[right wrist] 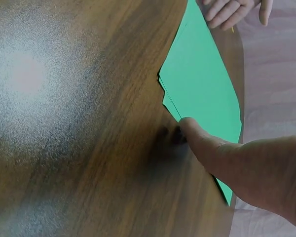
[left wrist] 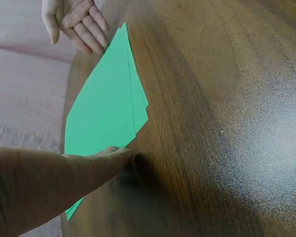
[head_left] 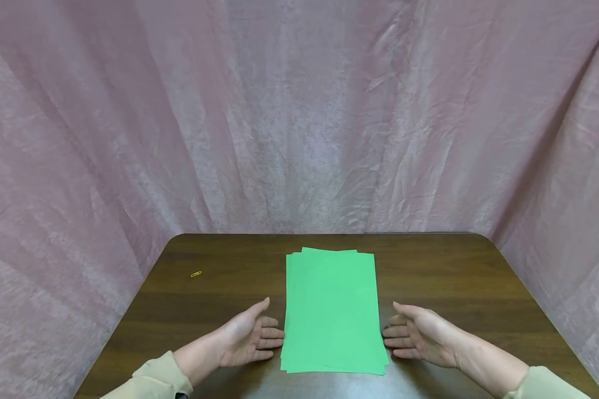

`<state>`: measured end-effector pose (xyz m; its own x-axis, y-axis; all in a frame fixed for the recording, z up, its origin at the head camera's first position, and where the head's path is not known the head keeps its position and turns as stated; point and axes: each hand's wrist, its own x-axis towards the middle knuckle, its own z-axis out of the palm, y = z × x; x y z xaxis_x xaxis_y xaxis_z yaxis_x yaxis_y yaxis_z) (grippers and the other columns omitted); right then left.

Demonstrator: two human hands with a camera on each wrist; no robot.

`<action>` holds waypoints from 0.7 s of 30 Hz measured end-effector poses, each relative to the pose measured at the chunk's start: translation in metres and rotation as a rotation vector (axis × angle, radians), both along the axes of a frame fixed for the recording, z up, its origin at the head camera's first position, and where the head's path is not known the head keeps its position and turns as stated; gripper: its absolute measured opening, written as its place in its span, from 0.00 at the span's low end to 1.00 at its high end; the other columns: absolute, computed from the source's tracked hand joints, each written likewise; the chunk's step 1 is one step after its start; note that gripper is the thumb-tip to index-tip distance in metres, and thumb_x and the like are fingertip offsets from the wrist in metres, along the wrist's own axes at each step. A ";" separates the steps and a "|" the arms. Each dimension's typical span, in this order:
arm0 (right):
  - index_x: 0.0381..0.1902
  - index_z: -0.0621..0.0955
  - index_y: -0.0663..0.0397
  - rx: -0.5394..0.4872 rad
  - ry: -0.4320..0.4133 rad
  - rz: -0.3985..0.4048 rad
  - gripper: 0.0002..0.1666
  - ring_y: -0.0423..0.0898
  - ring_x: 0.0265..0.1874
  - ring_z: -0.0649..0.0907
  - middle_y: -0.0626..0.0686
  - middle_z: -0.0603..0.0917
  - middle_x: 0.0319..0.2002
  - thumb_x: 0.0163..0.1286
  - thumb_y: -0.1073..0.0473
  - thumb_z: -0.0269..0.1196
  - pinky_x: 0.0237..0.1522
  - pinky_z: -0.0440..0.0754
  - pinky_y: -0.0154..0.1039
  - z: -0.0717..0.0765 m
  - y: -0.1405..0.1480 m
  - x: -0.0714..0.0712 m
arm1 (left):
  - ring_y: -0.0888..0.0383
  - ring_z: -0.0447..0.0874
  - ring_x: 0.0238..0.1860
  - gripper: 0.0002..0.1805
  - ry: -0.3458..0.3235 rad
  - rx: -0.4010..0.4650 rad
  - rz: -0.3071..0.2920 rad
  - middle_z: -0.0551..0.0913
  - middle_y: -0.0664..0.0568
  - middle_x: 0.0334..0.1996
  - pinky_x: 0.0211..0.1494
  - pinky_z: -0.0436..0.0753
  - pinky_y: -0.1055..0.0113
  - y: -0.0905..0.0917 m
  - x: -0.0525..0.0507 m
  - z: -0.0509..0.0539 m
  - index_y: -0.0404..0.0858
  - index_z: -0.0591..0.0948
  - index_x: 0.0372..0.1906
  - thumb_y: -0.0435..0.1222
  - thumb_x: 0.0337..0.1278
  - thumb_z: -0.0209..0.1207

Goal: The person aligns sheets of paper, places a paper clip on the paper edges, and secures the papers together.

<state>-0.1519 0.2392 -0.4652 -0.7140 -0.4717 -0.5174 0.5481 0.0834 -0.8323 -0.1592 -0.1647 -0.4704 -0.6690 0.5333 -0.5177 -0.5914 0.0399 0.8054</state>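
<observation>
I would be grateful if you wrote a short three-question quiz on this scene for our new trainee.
1. True or false: the green paper sheets lie in a stack with every edge perfectly aligned.
2. What small yellow item lies on the wood-grain table?
3. Fill in the blank: in the head view, the person's ____ hand is nearer to that yellow item.

Key:
1. False; several corners and edges stick out unevenly.
2. A paper clip.
3. Left; the left hand is on the same side of the stack as the clip.
</observation>
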 end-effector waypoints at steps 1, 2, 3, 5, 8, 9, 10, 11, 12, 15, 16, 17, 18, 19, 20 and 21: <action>0.72 0.49 0.88 -0.001 0.000 0.000 0.56 0.75 0.70 0.64 0.83 0.60 0.69 0.82 0.34 0.42 0.68 0.69 0.63 0.000 0.000 0.000 | 0.26 0.52 0.75 0.60 0.005 -0.001 0.000 0.54 0.18 0.72 0.75 0.56 0.36 0.001 0.000 0.000 0.15 0.42 0.75 0.69 0.73 0.37; 0.72 0.49 0.88 -0.002 0.002 0.001 0.56 0.75 0.70 0.64 0.83 0.60 0.69 0.82 0.34 0.42 0.68 0.69 0.63 0.000 0.000 0.001 | 0.26 0.52 0.75 0.59 0.012 -0.002 -0.001 0.54 0.18 0.72 0.75 0.55 0.35 0.002 0.000 -0.001 0.15 0.42 0.75 0.68 0.74 0.37; 0.72 0.49 0.88 -0.005 0.002 0.002 0.55 0.75 0.70 0.64 0.83 0.61 0.69 0.82 0.34 0.42 0.67 0.69 0.63 -0.001 0.000 0.001 | 0.26 0.51 0.75 0.59 0.016 -0.002 -0.001 0.54 0.18 0.72 0.75 0.55 0.35 0.003 0.001 -0.001 0.15 0.42 0.75 0.68 0.74 0.36; 0.72 0.49 0.88 -0.010 0.003 0.005 0.55 0.75 0.70 0.64 0.83 0.61 0.69 0.82 0.35 0.42 0.67 0.69 0.63 -0.001 -0.001 0.001 | 0.26 0.51 0.75 0.58 0.022 -0.002 0.000 0.53 0.17 0.72 0.75 0.54 0.35 0.004 0.001 -0.001 0.15 0.43 0.75 0.68 0.75 0.36; 0.72 0.49 0.88 -0.020 0.010 0.004 0.55 0.74 0.71 0.63 0.82 0.60 0.70 0.82 0.35 0.43 0.68 0.69 0.62 -0.001 -0.001 0.002 | 0.26 0.51 0.75 0.58 0.023 -0.001 0.000 0.53 0.18 0.73 0.75 0.54 0.34 0.006 0.002 -0.002 0.15 0.43 0.75 0.67 0.75 0.36; 0.72 0.50 0.88 -0.024 0.011 0.004 0.55 0.74 0.71 0.63 0.82 0.60 0.70 0.82 0.35 0.43 0.68 0.69 0.62 -0.002 -0.001 0.003 | 0.26 0.51 0.75 0.58 0.021 0.000 0.000 0.53 0.18 0.73 0.75 0.54 0.34 0.006 0.002 -0.001 0.15 0.43 0.75 0.67 0.75 0.36; 0.72 0.49 0.88 -0.028 0.012 0.005 0.55 0.74 0.71 0.63 0.82 0.60 0.70 0.83 0.35 0.42 0.68 0.69 0.62 -0.002 -0.001 0.003 | 0.27 0.51 0.75 0.58 0.019 0.001 0.001 0.53 0.18 0.73 0.75 0.54 0.34 0.006 0.002 -0.001 0.15 0.43 0.75 0.68 0.74 0.37; 0.72 0.49 0.88 -0.032 0.013 0.005 0.54 0.74 0.71 0.62 0.82 0.59 0.71 0.83 0.35 0.42 0.68 0.69 0.62 -0.002 -0.001 0.003 | 0.27 0.51 0.75 0.58 0.017 0.001 0.001 0.53 0.18 0.73 0.75 0.54 0.35 0.006 0.002 -0.001 0.15 0.43 0.76 0.68 0.74 0.37; 0.72 0.49 0.88 -0.035 0.011 0.003 0.54 0.74 0.72 0.62 0.82 0.59 0.71 0.83 0.36 0.42 0.68 0.69 0.62 -0.003 0.000 0.004 | 0.27 0.51 0.75 0.58 0.014 0.001 0.001 0.53 0.18 0.73 0.75 0.55 0.35 0.006 0.002 -0.001 0.16 0.43 0.76 0.68 0.74 0.37; 0.72 0.47 0.88 -0.046 0.005 -0.007 0.53 0.73 0.72 0.62 0.81 0.57 0.72 0.83 0.37 0.42 0.69 0.68 0.61 -0.005 -0.001 0.005 | 0.27 0.52 0.75 0.58 0.009 0.002 0.002 0.53 0.19 0.73 0.75 0.56 0.36 0.006 0.002 -0.002 0.16 0.43 0.76 0.68 0.74 0.38; 0.72 0.47 0.88 -0.050 0.003 -0.010 0.53 0.73 0.72 0.62 0.81 0.56 0.72 0.84 0.37 0.42 0.69 0.68 0.61 -0.006 -0.002 0.005 | 0.27 0.52 0.75 0.58 0.009 0.002 0.005 0.53 0.19 0.73 0.75 0.57 0.36 0.006 0.002 -0.002 0.16 0.43 0.76 0.67 0.74 0.38; 0.72 0.46 0.87 -0.053 0.004 -0.013 0.53 0.73 0.72 0.62 0.80 0.56 0.73 0.84 0.37 0.42 0.69 0.67 0.61 -0.006 -0.002 0.005 | 0.27 0.52 0.75 0.58 0.007 0.004 0.008 0.54 0.19 0.73 0.75 0.57 0.36 0.007 0.002 -0.003 0.16 0.42 0.76 0.67 0.74 0.38; 0.73 0.46 0.87 -0.056 0.004 -0.015 0.53 0.73 0.72 0.62 0.80 0.55 0.73 0.84 0.37 0.43 0.69 0.67 0.62 -0.007 -0.003 0.006 | 0.27 0.52 0.75 0.58 0.006 0.007 0.013 0.54 0.19 0.73 0.75 0.57 0.36 0.008 0.002 -0.004 0.16 0.42 0.76 0.67 0.75 0.38; 0.73 0.46 0.87 -0.059 0.006 -0.015 0.53 0.73 0.72 0.61 0.80 0.55 0.73 0.84 0.38 0.42 0.69 0.67 0.62 -0.008 -0.004 0.006 | 0.27 0.53 0.75 0.58 0.003 0.011 0.019 0.54 0.19 0.73 0.75 0.58 0.36 0.008 0.002 -0.005 0.16 0.42 0.76 0.67 0.75 0.39; 0.73 0.46 0.87 -0.060 0.009 -0.014 0.53 0.73 0.72 0.61 0.80 0.55 0.73 0.84 0.38 0.42 0.69 0.67 0.62 -0.008 -0.005 0.006 | 0.27 0.52 0.75 0.58 -0.001 0.016 0.027 0.54 0.20 0.73 0.75 0.58 0.36 0.009 0.002 -0.006 0.15 0.42 0.75 0.66 0.75 0.39; 0.73 0.46 0.87 -0.061 0.012 -0.012 0.52 0.73 0.72 0.61 0.80 0.55 0.73 0.84 0.38 0.42 0.69 0.67 0.62 -0.008 -0.006 0.007 | 0.27 0.52 0.75 0.57 -0.006 0.022 0.033 0.54 0.20 0.73 0.75 0.58 0.37 0.010 0.002 -0.006 0.15 0.41 0.75 0.66 0.75 0.39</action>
